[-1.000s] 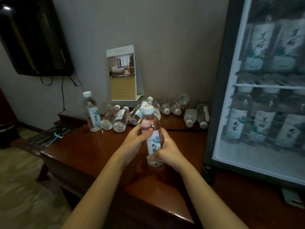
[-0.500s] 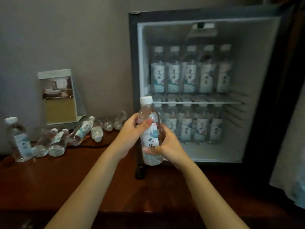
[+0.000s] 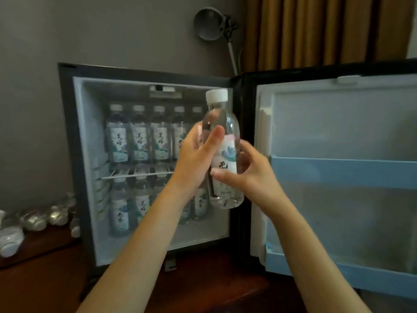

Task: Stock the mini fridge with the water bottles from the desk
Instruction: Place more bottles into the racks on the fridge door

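While both forearms are extended over the dark wooden desk, one water bottle is held upright in the air, clear of the desk and in front of the right edge of the mini fridge opening. It is grasped by the left hand, whose thumb is laid across the clear shoulder while the fingers are wrapped round behind. It is likewise grasped by the right hand, whose thumb is pressed against the lower label and whose fingers are curled round the right side. A white cap and a white printed label are borne by the bottle. To the right, the fridge door is swung fully open, and a pale blue door rail is seen across its inner face. Inside the cabinet, a row of upper bottles is stood on a wire shelf, and a row of lower bottles is stood on the floor beneath it, partly hidden by the left forearm. At the far left, loose bottles are laid on their sides on the desk beside the fridge, blurred. Behind, a grey wall is seen, with a round grey lamp above the fridge and a brown curtain to the right.
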`<action>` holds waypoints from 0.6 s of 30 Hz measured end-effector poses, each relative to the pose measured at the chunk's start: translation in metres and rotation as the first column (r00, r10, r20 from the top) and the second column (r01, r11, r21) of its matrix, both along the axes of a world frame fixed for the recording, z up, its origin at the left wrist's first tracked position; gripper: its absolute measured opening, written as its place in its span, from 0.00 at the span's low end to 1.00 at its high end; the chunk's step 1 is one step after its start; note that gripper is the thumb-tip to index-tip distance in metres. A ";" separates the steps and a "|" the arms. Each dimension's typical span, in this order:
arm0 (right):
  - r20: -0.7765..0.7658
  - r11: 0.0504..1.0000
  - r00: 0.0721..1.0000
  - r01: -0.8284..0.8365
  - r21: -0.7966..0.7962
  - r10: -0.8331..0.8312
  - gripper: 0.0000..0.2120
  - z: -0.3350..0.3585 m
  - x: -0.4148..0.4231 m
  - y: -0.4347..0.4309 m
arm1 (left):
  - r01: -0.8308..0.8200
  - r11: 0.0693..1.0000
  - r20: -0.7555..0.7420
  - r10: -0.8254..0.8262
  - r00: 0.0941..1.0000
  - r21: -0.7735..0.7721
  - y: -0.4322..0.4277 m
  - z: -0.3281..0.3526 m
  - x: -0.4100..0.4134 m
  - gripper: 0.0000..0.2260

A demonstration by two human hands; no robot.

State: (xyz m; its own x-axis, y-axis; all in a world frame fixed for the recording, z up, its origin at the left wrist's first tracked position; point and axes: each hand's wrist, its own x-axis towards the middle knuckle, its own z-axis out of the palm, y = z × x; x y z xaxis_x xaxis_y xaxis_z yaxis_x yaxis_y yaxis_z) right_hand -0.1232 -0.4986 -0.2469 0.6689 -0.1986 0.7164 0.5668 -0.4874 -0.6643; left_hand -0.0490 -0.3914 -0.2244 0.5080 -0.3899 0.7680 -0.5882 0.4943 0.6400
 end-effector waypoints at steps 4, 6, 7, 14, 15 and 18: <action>0.134 0.991 0.984 0.125 -0.039 -0.119 0.26 0.041 -0.037 -0.034 | 0.081 0.997 0.177 -0.078 0.981 -0.006 -0.040 0.048 -0.035 0.28; 0.176 0.980 0.968 0.191 -0.046 -0.180 0.27 0.053 -0.050 -0.052 | 0.104 0.994 0.227 -0.106 0.968 0.017 -0.059 0.065 -0.046 0.29; 0.188 0.976 0.961 0.213 -0.046 -0.201 0.26 0.058 -0.055 -0.061 | 0.108 0.994 0.251 -0.112 0.962 0.031 -0.069 0.070 -0.050 0.31; 0.155 0.971 0.961 0.235 -0.030 -0.228 0.22 0.062 -0.049 -0.106 | 0.065 0.991 0.310 -0.098 0.946 0.114 -0.111 0.082 -0.048 0.33; 0.135 0.976 0.967 0.218 -0.018 -0.214 0.23 0.060 -0.046 -0.111 | 0.047 0.990 0.313 -0.086 0.946 0.130 -0.115 0.081 -0.045 0.32; 0.080 0.980 0.977 0.198 -0.016 -0.196 0.25 0.056 -0.043 -0.122 | -0.022 0.987 0.319 -0.030 0.947 0.157 -0.125 0.077 -0.036 0.28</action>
State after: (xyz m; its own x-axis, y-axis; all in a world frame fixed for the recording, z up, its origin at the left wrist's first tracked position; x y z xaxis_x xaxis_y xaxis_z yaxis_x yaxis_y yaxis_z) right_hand -0.1659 -0.6205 -0.1911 0.5607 -0.3034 0.7705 0.5075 -0.6093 -0.6092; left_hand -0.0847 -0.5160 -0.1471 0.2445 -0.5197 0.8186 -0.7723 0.4061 0.4885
